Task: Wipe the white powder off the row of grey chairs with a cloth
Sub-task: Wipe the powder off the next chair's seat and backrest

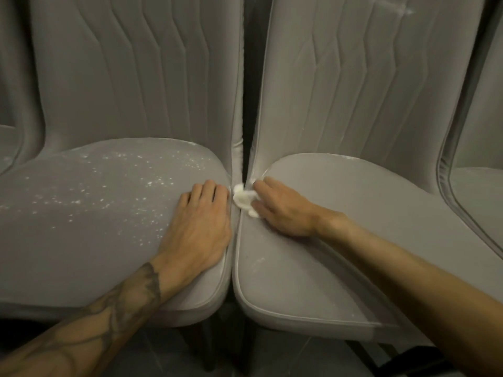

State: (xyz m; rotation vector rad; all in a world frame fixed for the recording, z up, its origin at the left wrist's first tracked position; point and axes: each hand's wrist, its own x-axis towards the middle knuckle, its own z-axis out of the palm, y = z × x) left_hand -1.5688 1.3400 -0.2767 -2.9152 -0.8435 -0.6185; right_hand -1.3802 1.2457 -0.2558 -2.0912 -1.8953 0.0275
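Observation:
Two grey padded chairs stand side by side. The left chair's seat (89, 213) is speckled with white powder (130, 183). The right chair's seat (340, 213) shows only faint smears near its left edge. My left hand (198, 227) lies flat, fingers straight, on the right edge of the left seat. My right hand (280, 210) presses a small crumpled white cloth (243, 198) against the left rear corner of the right seat, at the gap between the chairs. My fingers cover part of the cloth.
More grey chairs show at the far left (11, 148) and far right (479, 186). A thin streak of powder marks the right chair's backrest (405, 9) near the top. Dark floor (168, 357) and chair legs lie below the seats.

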